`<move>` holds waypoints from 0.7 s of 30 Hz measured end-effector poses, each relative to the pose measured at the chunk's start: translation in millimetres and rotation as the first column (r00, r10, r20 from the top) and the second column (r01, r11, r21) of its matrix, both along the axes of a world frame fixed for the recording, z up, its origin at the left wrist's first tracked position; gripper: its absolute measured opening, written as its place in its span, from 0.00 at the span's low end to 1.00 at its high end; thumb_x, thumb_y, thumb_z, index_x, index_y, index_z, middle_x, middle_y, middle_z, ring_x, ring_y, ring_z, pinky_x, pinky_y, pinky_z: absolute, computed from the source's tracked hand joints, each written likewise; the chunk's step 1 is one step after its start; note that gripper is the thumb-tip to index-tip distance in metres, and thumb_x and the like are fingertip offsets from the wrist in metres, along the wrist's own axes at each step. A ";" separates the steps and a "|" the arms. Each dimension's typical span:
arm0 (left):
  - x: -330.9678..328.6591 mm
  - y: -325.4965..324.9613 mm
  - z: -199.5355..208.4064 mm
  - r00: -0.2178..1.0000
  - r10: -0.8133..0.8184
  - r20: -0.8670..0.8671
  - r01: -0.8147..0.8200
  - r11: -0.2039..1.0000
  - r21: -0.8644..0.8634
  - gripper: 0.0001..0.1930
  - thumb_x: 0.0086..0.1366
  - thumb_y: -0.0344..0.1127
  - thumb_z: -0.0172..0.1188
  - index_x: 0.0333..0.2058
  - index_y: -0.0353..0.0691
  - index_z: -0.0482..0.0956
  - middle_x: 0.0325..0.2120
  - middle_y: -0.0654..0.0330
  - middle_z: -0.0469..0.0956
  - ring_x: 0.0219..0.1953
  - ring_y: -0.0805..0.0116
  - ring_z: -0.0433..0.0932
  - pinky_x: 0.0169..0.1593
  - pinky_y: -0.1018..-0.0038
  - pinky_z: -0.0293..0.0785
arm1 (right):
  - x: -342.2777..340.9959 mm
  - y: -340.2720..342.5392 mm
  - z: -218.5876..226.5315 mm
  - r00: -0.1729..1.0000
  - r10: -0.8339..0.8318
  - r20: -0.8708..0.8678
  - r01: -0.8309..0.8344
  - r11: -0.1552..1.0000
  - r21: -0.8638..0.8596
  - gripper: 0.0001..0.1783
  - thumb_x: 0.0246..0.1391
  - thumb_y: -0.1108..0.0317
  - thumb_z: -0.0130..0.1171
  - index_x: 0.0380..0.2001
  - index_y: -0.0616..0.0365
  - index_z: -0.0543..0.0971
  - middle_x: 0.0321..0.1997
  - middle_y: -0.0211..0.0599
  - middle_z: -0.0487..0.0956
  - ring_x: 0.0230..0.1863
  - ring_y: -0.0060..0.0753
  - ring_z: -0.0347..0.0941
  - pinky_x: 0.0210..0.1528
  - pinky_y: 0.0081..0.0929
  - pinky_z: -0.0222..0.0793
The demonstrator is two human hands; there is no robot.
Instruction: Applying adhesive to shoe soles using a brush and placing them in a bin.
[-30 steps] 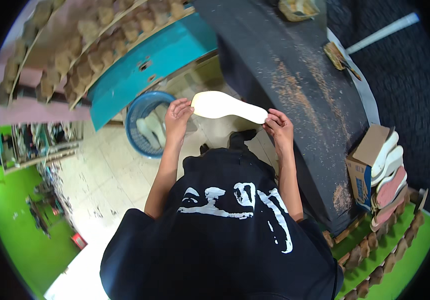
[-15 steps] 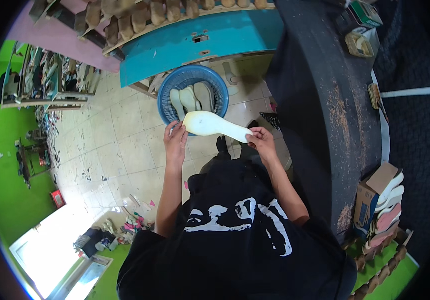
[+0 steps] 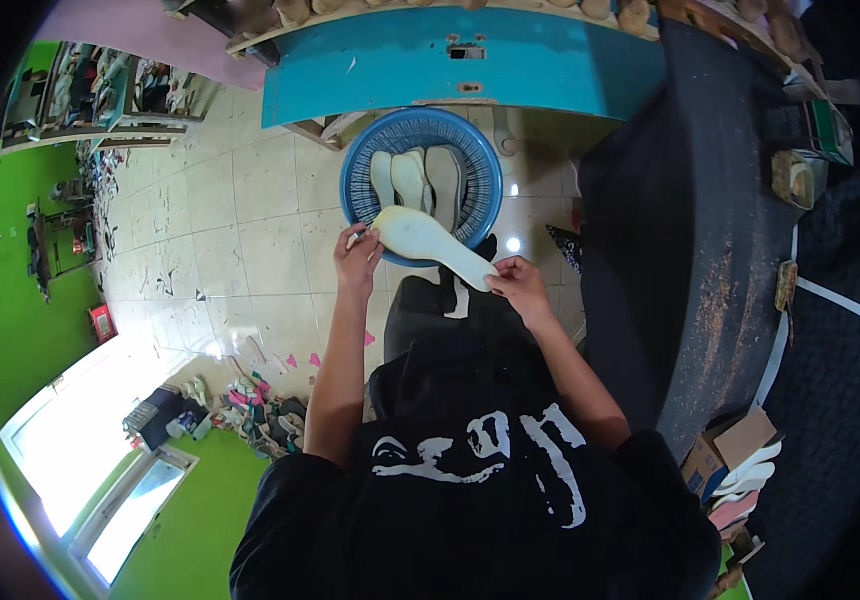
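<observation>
Between my two hands hangs a pale cream shoe insole [image 3: 416, 236], its wide forefoot end at the left and its narrow heel end at the right. My left hand [image 3: 358, 258] pinches the wide end at its edge. The narrow end sits between the thumb and fingers of my right hand [image 3: 522, 288]. Just beyond, a round blue plastic basket [image 3: 491, 178] stands on the floor with several insoles [image 3: 407, 178] in it, light cream ones at the left and a greyer one at the right. The held insole overlaps the basket's near rim from my view.
A turquoise bench front [image 3: 380, 68] runs behind the basket, shoe lasts along its top. At the right stands a dark, dust-strewn table [image 3: 715, 290], with a cardboard box [image 3: 740, 445] and stacked insoles beside it. Scraps dot the tiled floor [image 3: 270, 255]; a crowded rack [image 3: 115, 95] is far left.
The held insole has tilted, its narrow end now lower and nearer me. My view has shifted, so the basket appears larger and further right. Both hands keep their hold.
</observation>
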State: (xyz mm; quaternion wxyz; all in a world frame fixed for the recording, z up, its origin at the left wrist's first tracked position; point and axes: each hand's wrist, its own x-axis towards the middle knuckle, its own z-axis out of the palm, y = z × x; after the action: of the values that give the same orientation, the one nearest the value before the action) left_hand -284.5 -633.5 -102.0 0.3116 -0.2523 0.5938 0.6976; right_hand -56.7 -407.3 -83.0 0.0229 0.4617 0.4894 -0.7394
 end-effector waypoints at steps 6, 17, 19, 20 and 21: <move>-59.9 35.6 -64.8 0.958 -0.255 -0.135 0.223 0.952 -0.211 0.20 0.60 0.22 0.72 0.49 0.39 0.75 0.38 0.56 0.81 0.35 0.71 0.81 0.35 0.73 0.79 | -20.4 -33.6 -60.0 0.982 0.110 0.151 -0.129 0.984 0.121 0.18 0.47 0.79 0.75 0.41 0.62 0.79 0.33 0.36 0.85 0.33 0.25 0.83 0.38 0.26 0.80; -152.7 101.2 -176.1 0.873 -0.474 -0.114 0.430 0.859 -0.277 0.20 0.60 0.25 0.75 0.47 0.40 0.74 0.40 0.56 0.82 0.41 0.68 0.82 0.42 0.72 0.82 | -117.5 -86.9 -87.0 0.931 -0.271 0.246 0.118 0.858 0.500 0.18 0.52 0.79 0.69 0.45 0.63 0.75 0.33 0.40 0.83 0.32 0.31 0.82 0.38 0.31 0.78; -162.1 116.2 -183.6 0.769 -0.639 -0.029 0.599 0.735 -0.318 0.18 0.60 0.27 0.75 0.46 0.40 0.77 0.42 0.58 0.83 0.42 0.68 0.83 0.43 0.72 0.83 | -120.9 -86.1 -103.8 0.933 -0.273 0.234 0.114 0.841 0.529 0.21 0.53 0.78 0.69 0.48 0.62 0.74 0.33 0.44 0.83 0.31 0.36 0.82 0.38 0.34 0.79; -173.4 117.2 -190.9 0.708 -0.706 0.027 0.682 0.673 -0.287 0.17 0.60 0.29 0.75 0.46 0.41 0.80 0.44 0.61 0.83 0.43 0.70 0.82 0.45 0.72 0.82 | -123.1 -84.6 -109.1 0.949 -0.200 0.243 0.029 0.824 0.566 0.21 0.53 0.78 0.70 0.48 0.61 0.74 0.33 0.45 0.82 0.31 0.38 0.82 0.38 0.35 0.79; -178.2 123.0 -194.8 0.701 -0.712 0.044 0.692 0.663 -0.286 0.17 0.60 0.29 0.75 0.46 0.41 0.80 0.44 0.61 0.83 0.43 0.70 0.82 0.45 0.72 0.82 | -123.1 -80.6 -113.5 0.958 -0.123 0.258 -0.059 0.798 0.600 0.21 0.53 0.78 0.70 0.48 0.60 0.74 0.33 0.45 0.82 0.31 0.41 0.81 0.38 0.36 0.79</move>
State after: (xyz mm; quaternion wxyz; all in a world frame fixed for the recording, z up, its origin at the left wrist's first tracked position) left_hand -462.7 -510.5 -296.8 0.4958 -0.0205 0.7482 0.4404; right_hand -179.8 -487.9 -196.5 -0.0675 0.5543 0.6822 -0.4720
